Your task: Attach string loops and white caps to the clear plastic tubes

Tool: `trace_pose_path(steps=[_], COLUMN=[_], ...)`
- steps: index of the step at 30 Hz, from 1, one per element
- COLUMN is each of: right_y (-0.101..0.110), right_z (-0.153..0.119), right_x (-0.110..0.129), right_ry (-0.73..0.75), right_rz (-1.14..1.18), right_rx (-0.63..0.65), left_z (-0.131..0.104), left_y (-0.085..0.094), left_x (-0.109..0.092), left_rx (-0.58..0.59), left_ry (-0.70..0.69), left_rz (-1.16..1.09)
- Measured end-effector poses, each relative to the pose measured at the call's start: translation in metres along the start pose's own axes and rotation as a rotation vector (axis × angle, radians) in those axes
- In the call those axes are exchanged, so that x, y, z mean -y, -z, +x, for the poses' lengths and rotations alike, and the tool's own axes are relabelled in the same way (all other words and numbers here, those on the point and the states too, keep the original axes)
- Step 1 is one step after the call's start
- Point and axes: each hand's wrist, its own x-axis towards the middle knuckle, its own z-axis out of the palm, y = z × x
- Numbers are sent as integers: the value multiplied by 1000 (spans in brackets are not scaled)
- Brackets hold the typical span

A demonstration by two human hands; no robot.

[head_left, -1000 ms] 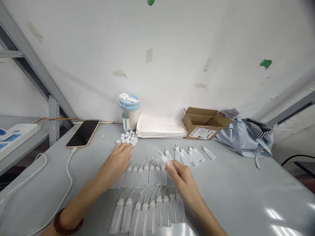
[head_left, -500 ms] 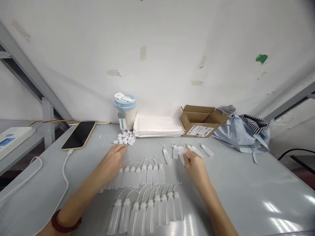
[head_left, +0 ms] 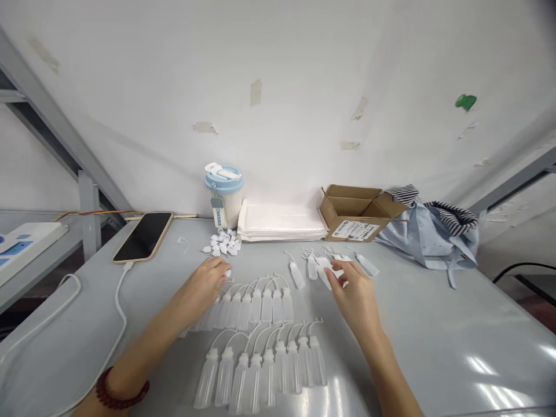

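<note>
My left hand [head_left: 208, 284] is closed in a pinch on a small white cap, just in front of the pile of white caps [head_left: 222, 243]. Two rows of translucent bottles with thin tethers lie on the table: a back row [head_left: 255, 307], partly covered by my left hand and forearm, and a front row [head_left: 260, 370]. My right hand [head_left: 353, 284] is over a loose group of small bottles [head_left: 311, 267], thumb and fingers curled but apart. Whether a bottle is touched by its fingertips is hard to see. One small bottle [head_left: 296, 274] lies left of that group.
Along the wall stand a blue-lidded cup [head_left: 230, 200], a stack of white packets [head_left: 282, 223], an open cardboard box [head_left: 354, 214] and a light blue bag [head_left: 430, 231]. A phone [head_left: 144, 237] with a white cable lies at the left.
My left hand has moved slightly back from the cap pile with a white cap at its fingertips. My right hand has shifted right and its fingers have spread a little.
</note>
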Motion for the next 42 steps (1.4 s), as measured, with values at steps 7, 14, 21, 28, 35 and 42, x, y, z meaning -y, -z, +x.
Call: trace_pose_path(steps=[7, 14, 21, 28, 35, 42], right_y=[40, 45, 35, 47, 20, -11], right_z=[-23, -70, -78, -52, -14, -4], right_x=[24, 34, 21, 34, 61, 62], right_ry=[-7, -79, -62, -71, 74, 50], right_rz=[133, -22, -151, 170, 540, 824], right_rx=[482, 725, 657, 571, 666, 782], left_z=[1, -6, -9, -11, -10, -9], left_y=[13, 20, 19, 29, 33, 26], left_x=[-21, -50, -57, -76, -91, -87], left_rx=[-71, -149, -131, 26, 230, 118], left_ry=[-16, -42, -69, 72, 193, 228], left_rz=[-35, -155, -198, -452, -816, -839])
